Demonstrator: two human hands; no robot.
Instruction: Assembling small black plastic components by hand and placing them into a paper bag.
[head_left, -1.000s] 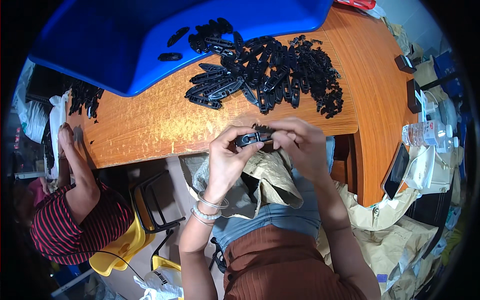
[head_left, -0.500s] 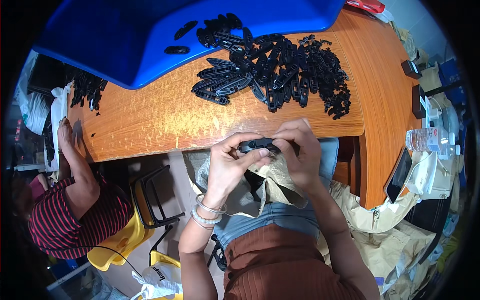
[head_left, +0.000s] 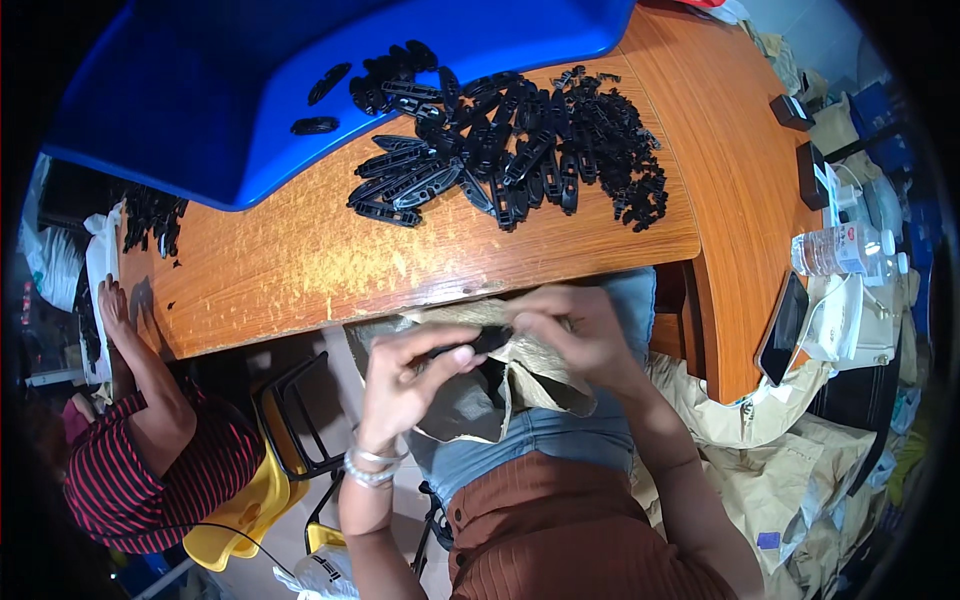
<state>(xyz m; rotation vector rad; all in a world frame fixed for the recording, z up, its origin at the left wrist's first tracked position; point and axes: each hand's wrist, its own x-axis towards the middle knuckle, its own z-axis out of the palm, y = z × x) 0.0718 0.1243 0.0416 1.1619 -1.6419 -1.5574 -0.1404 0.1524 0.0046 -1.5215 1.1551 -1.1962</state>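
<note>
Filling the scene, a brown table [head_left: 270, 285] sits under a blue bin [head_left: 480, 40] at far left, heaped black parts [head_left: 520, 145] crowding its rim; a tan sack [head_left: 465, 415] covers the near lap; at right, a clear bottle [head_left: 825, 252] bears a printed label; the left hand [head_left: 400, 380] pinches a blurred black piece [head_left: 490, 342] above the sack, the right hand [head_left: 578, 335] curled beside it, its grip impossible to tell

The black part [head_left: 490, 341] is blurred and partly hidden by the left hand [head_left: 397, 382] and blurred right hand [head_left: 578, 335]. The top edge cuts off the blue tub [head_left: 565, 38]; the small pieces [head_left: 620, 140] are too tiny to tell apart.
</note>
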